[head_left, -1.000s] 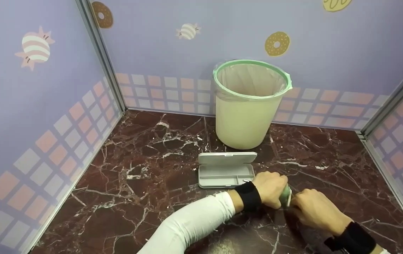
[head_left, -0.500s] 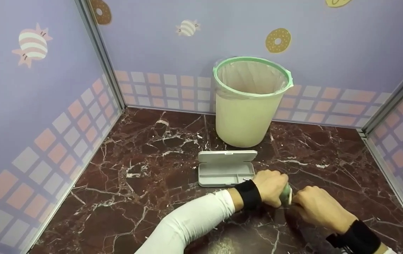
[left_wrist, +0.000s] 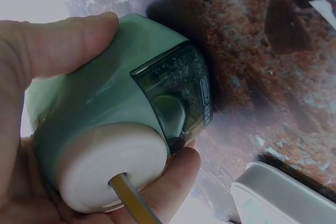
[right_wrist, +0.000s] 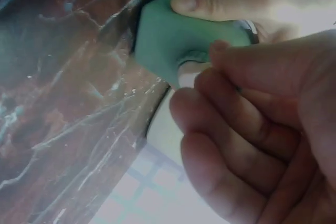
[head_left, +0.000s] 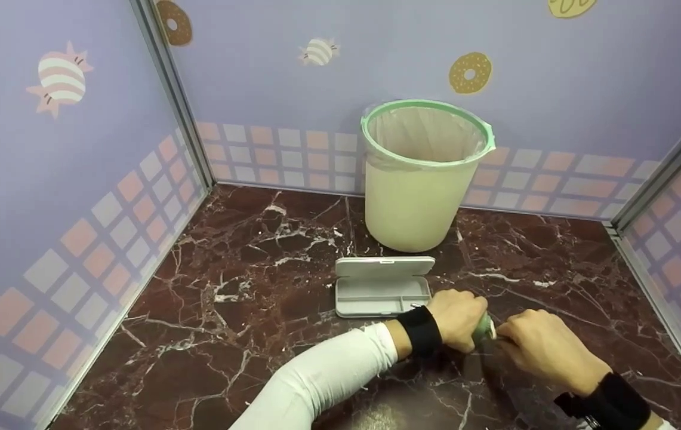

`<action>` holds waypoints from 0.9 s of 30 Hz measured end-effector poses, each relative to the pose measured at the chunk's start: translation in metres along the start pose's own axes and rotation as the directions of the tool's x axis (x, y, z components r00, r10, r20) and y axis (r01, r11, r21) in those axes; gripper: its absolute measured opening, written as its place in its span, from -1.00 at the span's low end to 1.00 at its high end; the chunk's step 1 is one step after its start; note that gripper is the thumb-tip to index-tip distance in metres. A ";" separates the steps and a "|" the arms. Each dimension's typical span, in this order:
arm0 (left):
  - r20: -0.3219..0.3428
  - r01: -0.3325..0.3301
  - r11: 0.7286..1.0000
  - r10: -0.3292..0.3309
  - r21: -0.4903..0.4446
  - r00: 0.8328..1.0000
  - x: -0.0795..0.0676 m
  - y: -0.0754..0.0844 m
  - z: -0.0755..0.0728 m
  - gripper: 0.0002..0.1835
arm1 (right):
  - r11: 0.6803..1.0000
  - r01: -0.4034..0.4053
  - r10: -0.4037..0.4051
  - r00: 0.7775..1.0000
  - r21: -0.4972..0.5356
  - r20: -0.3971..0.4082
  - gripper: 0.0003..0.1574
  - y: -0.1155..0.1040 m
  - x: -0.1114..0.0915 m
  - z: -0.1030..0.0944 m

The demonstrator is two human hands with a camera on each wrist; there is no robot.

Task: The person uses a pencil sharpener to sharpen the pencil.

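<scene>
A lined bin (head_left: 415,203) stands at the back of the worktop (head_left: 227,352); before it lies an open case (head_left: 381,289), partly hidden by the left hand (head_left: 455,319), which grips the green sharpener (left_wrist: 100,95) between both hands; the right hand (head_left: 549,347) pinches the pencil (left_wrist: 132,200) in its hole

I note a dark red marbled surface (head_left: 197,352), white-veined; on it stands one pale, bag-lined bin (head_left: 415,206) and, nearer me, lies one open grey case (head_left: 385,267).

Head view: glare is marking the tabletop (head_left: 381,414) below the left hand (head_left: 456,319). Right-wrist view: haze is softening the right hand (right_wrist: 249,121).
</scene>
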State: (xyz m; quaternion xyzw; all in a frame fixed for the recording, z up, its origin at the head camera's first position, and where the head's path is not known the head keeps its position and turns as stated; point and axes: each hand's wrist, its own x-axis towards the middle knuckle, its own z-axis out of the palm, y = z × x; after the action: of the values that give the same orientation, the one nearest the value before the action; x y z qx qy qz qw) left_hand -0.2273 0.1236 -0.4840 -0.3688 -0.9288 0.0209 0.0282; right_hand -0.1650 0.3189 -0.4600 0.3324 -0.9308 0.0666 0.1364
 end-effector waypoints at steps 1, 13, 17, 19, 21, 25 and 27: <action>0.000 -0.001 1.000 0.001 0.000 1.000 0.000 0.000 0.000 -0.46 | 1.000 -0.014 0.014 1.000 -0.005 -0.004 -0.47 0.000 0.000 -0.001; -0.001 -0.012 1.000 0.012 -0.005 1.000 -0.001 -0.001 0.000 -0.43 | 0.977 -0.211 0.210 0.977 0.037 0.019 -0.62 -0.003 0.008 -0.009; -0.004 -0.016 1.000 0.016 -0.015 1.000 -0.001 -0.001 0.002 -0.42 | 0.973 -0.226 0.227 0.974 0.033 -0.016 -0.61 0.000 0.009 -0.010; -0.006 -0.018 1.000 0.018 -0.017 1.000 0.000 -0.001 0.003 -0.43 | 0.976 -0.216 0.217 0.976 0.027 -0.030 -0.60 0.001 0.009 -0.009; -0.007 -0.018 1.000 0.018 -0.017 1.000 0.000 -0.001 0.003 -0.43 | 0.978 -0.209 0.209 0.977 0.023 -0.034 -0.60 0.002 0.009 -0.008; -0.011 -0.019 1.000 0.019 -0.009 1.000 -0.001 -0.001 0.003 -0.43 | 0.978 -0.209 0.210 0.977 0.022 -0.034 -0.61 0.002 0.011 -0.009; -0.015 -0.020 1.000 0.020 -0.011 1.000 0.000 -0.002 0.002 -0.43 | 0.976 -0.215 0.216 0.976 0.021 -0.032 -0.60 0.002 0.011 -0.009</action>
State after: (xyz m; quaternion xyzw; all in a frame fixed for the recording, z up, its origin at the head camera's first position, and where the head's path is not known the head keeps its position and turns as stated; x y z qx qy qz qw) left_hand -0.2282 0.1221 -0.4857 -0.3785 -0.9249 0.0133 0.0330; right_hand -0.1725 0.3154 -0.4477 0.2296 -0.9583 0.0949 0.1413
